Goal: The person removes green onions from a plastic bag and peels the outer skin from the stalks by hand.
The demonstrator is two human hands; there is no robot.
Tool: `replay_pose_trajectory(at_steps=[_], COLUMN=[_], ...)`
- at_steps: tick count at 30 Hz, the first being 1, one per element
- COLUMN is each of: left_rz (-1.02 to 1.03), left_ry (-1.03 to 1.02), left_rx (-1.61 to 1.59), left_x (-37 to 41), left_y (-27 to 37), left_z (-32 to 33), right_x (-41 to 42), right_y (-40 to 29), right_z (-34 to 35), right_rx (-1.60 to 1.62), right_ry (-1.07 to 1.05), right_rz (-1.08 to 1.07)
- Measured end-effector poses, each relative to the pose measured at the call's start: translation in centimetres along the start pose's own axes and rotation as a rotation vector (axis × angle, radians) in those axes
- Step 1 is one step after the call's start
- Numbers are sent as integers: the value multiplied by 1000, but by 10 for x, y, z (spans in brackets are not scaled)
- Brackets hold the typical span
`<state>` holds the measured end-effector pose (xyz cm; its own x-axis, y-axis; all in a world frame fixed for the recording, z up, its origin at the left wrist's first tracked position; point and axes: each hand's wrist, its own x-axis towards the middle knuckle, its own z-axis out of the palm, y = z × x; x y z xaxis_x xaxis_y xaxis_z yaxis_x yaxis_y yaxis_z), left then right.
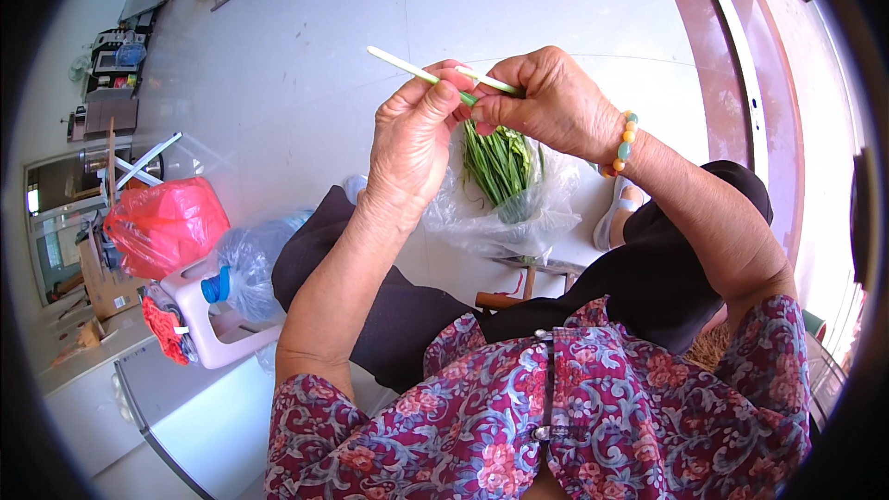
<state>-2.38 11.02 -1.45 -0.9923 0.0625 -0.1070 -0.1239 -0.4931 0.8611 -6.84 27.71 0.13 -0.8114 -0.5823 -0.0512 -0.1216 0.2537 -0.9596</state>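
Note:
My left hand (417, 125) pinches a thin vegetable stalk (401, 62), white at its upper left end and green where it runs between my fingertips. Close against it, my right hand (549, 104) holds a second pale green length of stalk (489, 80) and touches the green part of the first with thumb and finger. The fingertips of both hands nearly meet, partly hiding the join. Below my hands a bunch of long green leafy vegetables (496, 163) lies in a clear plastic bag (479, 232) in front of my knees.
To the left are a red plastic bag (170, 226), a large clear bottle with a blue cap (257, 264) and a pinkish plastic container with a handle (222, 354). Pale floor (292, 83) stretches ahead. A door track (736, 48) runs along the right; a wooden stool (531, 281) shows below the bag.

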Motion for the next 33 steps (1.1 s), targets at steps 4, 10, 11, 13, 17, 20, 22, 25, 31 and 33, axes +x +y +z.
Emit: replay_pose_trajectory(at_steps=[4,10,11,13,17,20,22,25,31,33], left_rz=[106,80,127,204,167,42,5,41,123,127], left_ry=[35,186,230,296,176,57,-29,-173,-166,-55], left_rx=[41,-204,-248,-265,-156,46,232,443,433,513], left_x=[10,26,32,36,28,17,14,8,10,11], left_y=[10,25,40,67,77,60,44,25,5,7], left_z=[-20,-49,-65,-89,-84,-50,-31,-12,3,9], right_x=[-1,0,-2,-10,-7,-3,-2,-3,-5,-5], right_y=[2,-6,-4,6,14,12,9,8,4,3], right_z=[1,-2,0,0,-1,-1,0,-1,-1,0], right_rx=[-18,-88,-55,3,96,276,386,474,549,522], right_ry=[-20,-117,-129,-137,-97,-143,-181,-237,-314,-314], right_rz=[40,90,105,142,158,220,252,247,204,225])
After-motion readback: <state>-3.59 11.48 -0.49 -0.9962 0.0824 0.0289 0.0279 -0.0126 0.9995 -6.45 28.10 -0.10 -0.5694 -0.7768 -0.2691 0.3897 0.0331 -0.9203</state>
